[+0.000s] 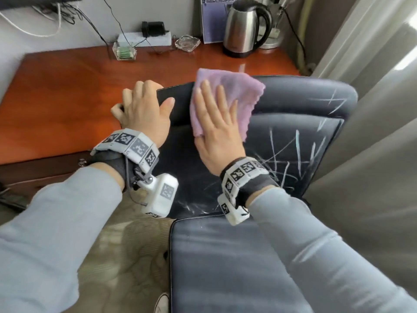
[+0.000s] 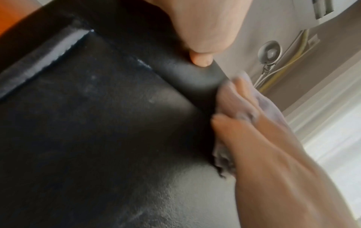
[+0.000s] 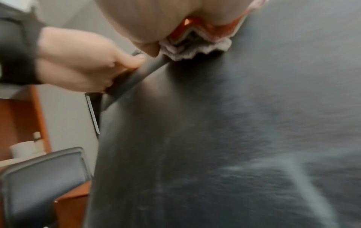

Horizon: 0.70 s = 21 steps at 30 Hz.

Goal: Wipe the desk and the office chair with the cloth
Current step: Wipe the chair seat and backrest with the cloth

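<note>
A dark leather office chair stands against the desk (image 1: 67, 86), and its backrest (image 1: 293, 136) shows white scratch marks. My left hand (image 1: 144, 109) grips the backrest's top left corner, fingers curled over the edge and thumb on the front. The left wrist view shows that thumb (image 2: 201, 60) pressing the top roll. My right hand (image 1: 216, 127) lies flat with straight fingers on a purple cloth (image 1: 234, 86), pressing it against the upper backrest. In the right wrist view the cloth (image 3: 195, 49) bunches under my palm (image 3: 156, 18) on the leather (image 3: 215, 138), next to my left hand (image 3: 87, 64).
The chair seat (image 1: 225, 267) is below my arms. At the back of the red-brown desk stand a steel kettle (image 1: 246, 28), a glass ashtray (image 1: 187, 42), a clear box (image 1: 124, 51) and a power strip (image 1: 146, 38) with cables. Grey curtains (image 1: 372, 109) hang close on the right.
</note>
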Motion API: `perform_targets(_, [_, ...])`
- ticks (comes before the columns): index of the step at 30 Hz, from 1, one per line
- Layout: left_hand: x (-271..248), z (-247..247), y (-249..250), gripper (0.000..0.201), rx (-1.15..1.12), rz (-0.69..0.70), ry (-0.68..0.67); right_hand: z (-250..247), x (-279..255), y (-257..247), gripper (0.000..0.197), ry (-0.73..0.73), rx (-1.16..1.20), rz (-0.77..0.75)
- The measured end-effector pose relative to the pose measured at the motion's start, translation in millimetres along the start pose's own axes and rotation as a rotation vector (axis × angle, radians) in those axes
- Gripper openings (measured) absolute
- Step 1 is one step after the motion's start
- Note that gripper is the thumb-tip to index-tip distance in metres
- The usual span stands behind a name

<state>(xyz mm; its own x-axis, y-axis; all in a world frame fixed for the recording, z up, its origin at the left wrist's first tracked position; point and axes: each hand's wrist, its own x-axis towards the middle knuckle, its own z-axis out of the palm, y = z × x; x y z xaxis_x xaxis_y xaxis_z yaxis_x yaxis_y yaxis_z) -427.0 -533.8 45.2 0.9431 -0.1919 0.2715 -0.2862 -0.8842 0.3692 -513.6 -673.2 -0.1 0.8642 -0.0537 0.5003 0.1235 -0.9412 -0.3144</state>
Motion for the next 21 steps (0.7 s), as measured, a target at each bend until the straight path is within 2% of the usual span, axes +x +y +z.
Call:
perform_targets(1, [0.4,-2.8,0.8,0.030,0.001,0.002,-0.018,2.6,0.1,-8.1,0.076,-0.028,0.006,-0.050])
perform_targets(3, [0.6,-9.8,3.1,0.030,0.009,0.011,-0.072,-6.4,-2.0,2.4,0.075,-0.015,-0.037,-0.059])
perform_targets(4, [0.8,-12.6,4.8,0.031,0.024,0.021,-0.100,-14.0,-6.5,17.2,0.075,0.004,-0.069,0.000])
perform_targets(7, [1.3,-16.1,16.8,0.040,0.119,0.072,-0.134,-45.5,-27.4,79.8,0.081,0.122,-0.123,0.302])
perform_targets(9, [4.8,-8.1,37.4,0.045,0.169,0.168,-0.117,-64.7,-37.8,114.7,0.079,0.192,-0.159,0.378])
perform_targets(11, [9.1,7.8,70.5,0.048,0.173,0.299,-0.115,-70.1,-38.1,125.3,0.074,0.226,-0.225,0.391])
perform_targets(13, [8.5,25.8,100.2,0.050,0.186,0.368,-0.099,-62.3,-34.0,112.9,0.069,0.196,-0.225,0.283])
perform_targets(15, [6.9,37.4,113.5,0.050,0.196,0.354,-0.033,-46.8,-34.8,98.3,0.067,0.081,-0.190,0.063])
perform_targets(16, [6.5,40.9,114.1,0.051,0.194,0.345,-0.002,-43.7,-38.4,98.7,0.067,0.042,-0.182,0.000])
perform_targets(17, [6.6,43.0,112.3,0.051,0.186,0.339,0.016,-45.3,-43.4,107.9,0.067,0.062,-0.179,-0.001])
perform_targets(18, [7.5,43.2,109.7,0.051,0.175,0.333,0.021,-48.4,-49.2,122.1,0.066,0.135,-0.182,0.070])
perform_targets(21, [9.6,41.7,106.1,0.051,0.168,0.315,0.032,-66.5,-63.9,162.8,0.072,0.338,-0.133,0.461])
